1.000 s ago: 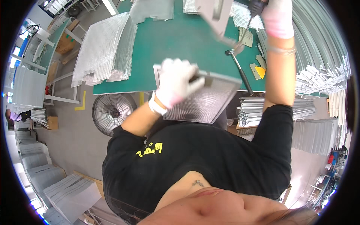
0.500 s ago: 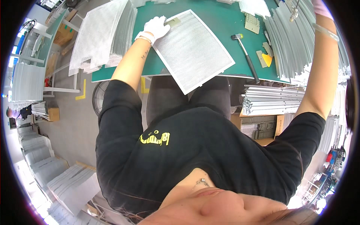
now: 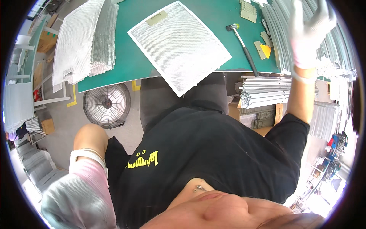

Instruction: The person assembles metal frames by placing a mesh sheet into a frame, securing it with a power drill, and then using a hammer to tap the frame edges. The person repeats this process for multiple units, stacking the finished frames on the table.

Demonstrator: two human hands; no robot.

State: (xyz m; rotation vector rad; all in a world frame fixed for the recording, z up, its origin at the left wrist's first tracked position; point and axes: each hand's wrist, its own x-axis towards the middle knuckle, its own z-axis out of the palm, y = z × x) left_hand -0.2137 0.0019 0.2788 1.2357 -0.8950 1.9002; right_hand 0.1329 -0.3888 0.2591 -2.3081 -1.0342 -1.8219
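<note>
A rectangular metal mesh filter panel (image 3: 181, 49) with a pale frame lies slantwise on the green table, its near corner over the front edge. A flat olive-beige plate (image 3: 157, 18) sits near its far left edge. My left hand (image 3: 82, 196), in a whitish glove, is raised at the lower left, close to the camera and away from the table; its fingers are hidden. My gloved right hand (image 3: 310, 32) is over the stack of long metal frame strips (image 3: 278, 34) at the right. Its fingers are spread and slightly blurred, with nothing seen in them.
Mesh sheets (image 3: 78, 42) are piled on the table's left. A black-handled mallet (image 3: 244, 49), a yellow scraper-like piece (image 3: 266, 50) and beige plates (image 3: 248, 11) lie right of the panel. A floor fan (image 3: 107, 105) stands below the table (image 3: 129, 65); metal strips (image 3: 265, 91) are stacked under its right side.
My left hand has let go of the panel's far left corner and swung back to the lower left. My right hand has come down into view. The view has shifted slightly.
</note>
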